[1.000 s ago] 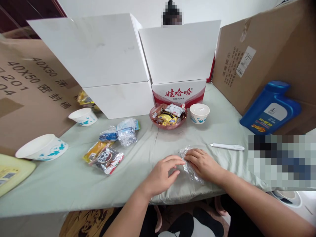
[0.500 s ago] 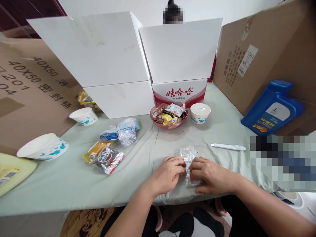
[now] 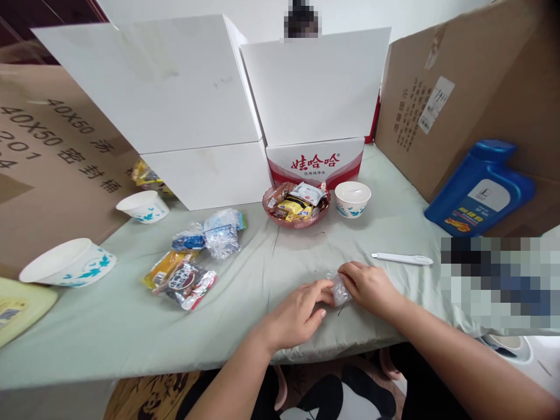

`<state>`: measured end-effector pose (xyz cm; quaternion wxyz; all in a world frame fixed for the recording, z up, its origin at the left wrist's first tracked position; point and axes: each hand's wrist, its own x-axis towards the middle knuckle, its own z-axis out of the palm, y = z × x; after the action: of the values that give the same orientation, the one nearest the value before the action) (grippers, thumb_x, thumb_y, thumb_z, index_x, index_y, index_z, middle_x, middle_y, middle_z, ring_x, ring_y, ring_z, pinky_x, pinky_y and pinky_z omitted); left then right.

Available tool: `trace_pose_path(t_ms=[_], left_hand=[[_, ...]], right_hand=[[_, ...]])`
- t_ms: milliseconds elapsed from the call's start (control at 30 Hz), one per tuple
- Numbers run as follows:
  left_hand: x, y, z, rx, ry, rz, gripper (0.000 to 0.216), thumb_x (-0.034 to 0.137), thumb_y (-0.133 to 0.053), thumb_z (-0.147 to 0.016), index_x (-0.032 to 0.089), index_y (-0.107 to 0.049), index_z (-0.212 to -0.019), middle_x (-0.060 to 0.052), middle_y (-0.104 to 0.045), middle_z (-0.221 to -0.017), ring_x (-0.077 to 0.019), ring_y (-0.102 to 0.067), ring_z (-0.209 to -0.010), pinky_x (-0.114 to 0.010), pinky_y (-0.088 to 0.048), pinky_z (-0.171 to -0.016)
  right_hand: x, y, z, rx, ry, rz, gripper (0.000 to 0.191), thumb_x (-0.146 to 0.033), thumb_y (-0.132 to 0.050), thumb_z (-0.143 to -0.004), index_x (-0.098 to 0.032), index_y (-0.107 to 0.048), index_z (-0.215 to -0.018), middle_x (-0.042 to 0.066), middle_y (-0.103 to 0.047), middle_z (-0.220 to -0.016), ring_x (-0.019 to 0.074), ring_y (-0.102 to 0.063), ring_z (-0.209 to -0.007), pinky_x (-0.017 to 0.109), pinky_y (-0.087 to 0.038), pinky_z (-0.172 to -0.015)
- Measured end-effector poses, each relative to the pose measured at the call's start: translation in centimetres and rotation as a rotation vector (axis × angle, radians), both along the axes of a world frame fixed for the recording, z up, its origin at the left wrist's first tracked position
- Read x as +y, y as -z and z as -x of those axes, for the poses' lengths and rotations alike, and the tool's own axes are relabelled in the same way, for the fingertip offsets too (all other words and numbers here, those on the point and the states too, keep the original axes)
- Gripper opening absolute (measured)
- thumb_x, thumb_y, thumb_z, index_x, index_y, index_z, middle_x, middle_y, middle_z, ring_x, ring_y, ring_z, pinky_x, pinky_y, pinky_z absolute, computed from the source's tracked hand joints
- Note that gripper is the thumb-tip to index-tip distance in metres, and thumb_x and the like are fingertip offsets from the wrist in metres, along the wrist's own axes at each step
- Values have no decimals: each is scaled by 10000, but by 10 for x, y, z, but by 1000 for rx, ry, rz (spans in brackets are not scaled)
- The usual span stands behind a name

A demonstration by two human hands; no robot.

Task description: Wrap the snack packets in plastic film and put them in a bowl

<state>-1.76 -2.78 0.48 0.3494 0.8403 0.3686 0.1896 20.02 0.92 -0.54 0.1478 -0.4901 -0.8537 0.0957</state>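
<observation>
The small crumpled bundle of clear plastic [image 3: 341, 293] lies on the green-covered worktop [image 3: 258, 265], near its front edge and between my two hands. My left grip [image 3: 297, 318] is partly open, the thumb well apart from the fingers, whose tips meet the plastic's left side. My right grip [image 3: 371, 290] bends its fingers over the plastic's right side; the underside is hidden, so I cannot tell whether it is closed on it. Just beyond my right hand lies a slim white cutter [image 3: 402, 258]. To my left, well apart from the plastic, wrapped packets [image 3: 186, 284] lie in a loose cluster. Farther back, a pink scalloped bowl [image 3: 297, 221] holds more packets, with a paper bowl [image 3: 353, 209] upright beside it. Behind them stand white boxes [image 3: 315, 93]; at far right, a blue bottle [image 3: 485, 186] leans near a brown carton [image 3: 455, 111].
</observation>
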Motion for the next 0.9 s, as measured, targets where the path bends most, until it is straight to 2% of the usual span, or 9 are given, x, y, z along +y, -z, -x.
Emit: trace_pose_path(t_ms=[167,267,367,467,533,600,700,833,900], left_hand=[[-2,-1,-6,100,24,-82,406,102,-502,-837,217,-533,-1225,-56,-622,-1215,-209,-546,-1162,-400,-448,-1022],[-6,3,-13,142,-52,-276,381,82,-472,-838,180,-576,-1191,-106,-589,-1202,-243,-536,-1143,-427,-473,-983],[-6,9,-19,185,-84,-429,393,77,-466,-842,187,-583,-1201,-129,-540,-1302,-285,-470,-1243,-486,-437,-1016],[-2,12,-20,236,-69,-398,378,82,-498,-853,230,-597,-1187,-89,-555,-1319,-263,-486,-1246,-478,-425,-1032],[1,14,-18,241,-67,-366,376,80,-526,-850,253,-608,-1174,-60,-586,-1282,-241,-521,-1210,-454,-431,-1027],[4,15,-16,224,-71,-366,379,87,-542,-853,267,-611,-1180,-49,-585,-1296,-236,-521,-1217,-448,-425,-1031],[6,18,-14,190,-70,-367,366,111,-546,-867,271,-617,-1189,-48,-570,-1344,-239,-504,-1256,-456,-405,-1054],[9,16,-7,124,-53,-320,282,111,-502,-882,227,-666,-1080,-37,-688,-1155,-199,-582,-1170,-372,-443,-1021],[13,11,4,124,-131,-309,240,132,-501,-884,209,-681,-1022,-33,-720,-1041,-188,-634,-1060,-339,-480,-965]], right_hand=[[4,9,13,-175,99,-30,217,-259,-409,-979,-170,-604,-949,66,-703,-888,190,-672,-729,278,-370,-569],[2,9,17,-211,116,-37,227,-265,-390,-988,-169,-592,-948,68,-703,-871,191,-670,-708,285,-348,-541],[4,8,15,-219,118,-34,232,-281,-386,-990,-178,-588,-941,65,-695,-844,193,-658,-672,290,-352,-536],[9,5,4,-189,195,-78,192,-282,-438,-967,-178,-594,-926,85,-680,-840,219,-644,-701,308,-406,-582],[11,2,-4,-110,211,-177,157,-234,-458,-950,-179,-603,-929,108,-672,-886,247,-633,-808,339,-459,-688],[8,0,-8,12,61,-258,159,-190,-455,-942,-192,-612,-965,117,-665,-979,257,-606,-944,371,-475,-816],[-1,2,-2,89,-228,-203,199,-131,-460,-922,-194,-617,-1025,102,-664,-1014,236,-598,-971,363,-497,-837],[-8,9,9,31,-262,-129,240,-76,-467,-895,-166,-648,-1024,109,-679,-971,233,-620,-934,360,-522,-807],[-8,10,9,30,-284,-125,254,-90,-459,-905,-177,-667,-1020,111,-685,-1013,233,-628,-956,366,-529,-822]])
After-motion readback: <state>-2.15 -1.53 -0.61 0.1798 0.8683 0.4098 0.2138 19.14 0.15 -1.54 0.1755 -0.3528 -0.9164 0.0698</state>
